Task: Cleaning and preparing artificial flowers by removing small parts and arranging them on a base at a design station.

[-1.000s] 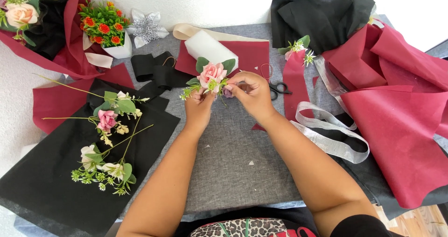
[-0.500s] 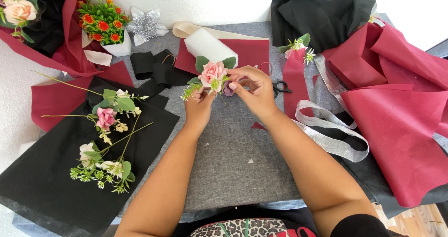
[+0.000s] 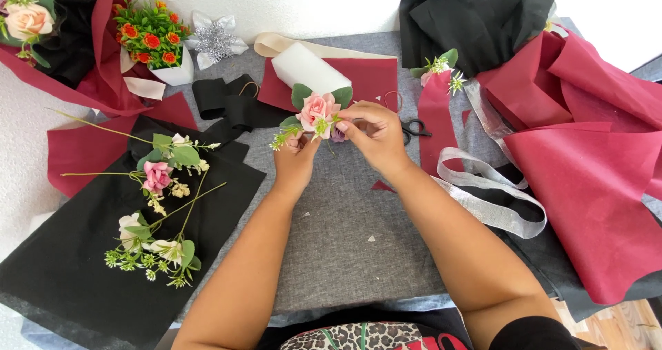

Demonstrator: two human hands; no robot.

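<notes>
Hands meet over grey felt mat (image 3: 345, 246). Left hand (image 3: 295, 158) and right hand (image 3: 372, 135) both pinch pink rose sprig (image 3: 317, 110), fingers closed on it.

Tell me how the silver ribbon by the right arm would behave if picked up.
The silver ribbon lies in loose, flattened loops on the table, so it would probably go floppy and dangle. It looks thin and partly see-through, so it is likely very light. Its sheen suggests it may slide easily through fingers. One end runs under the red paper, so it might drag there.
</notes>
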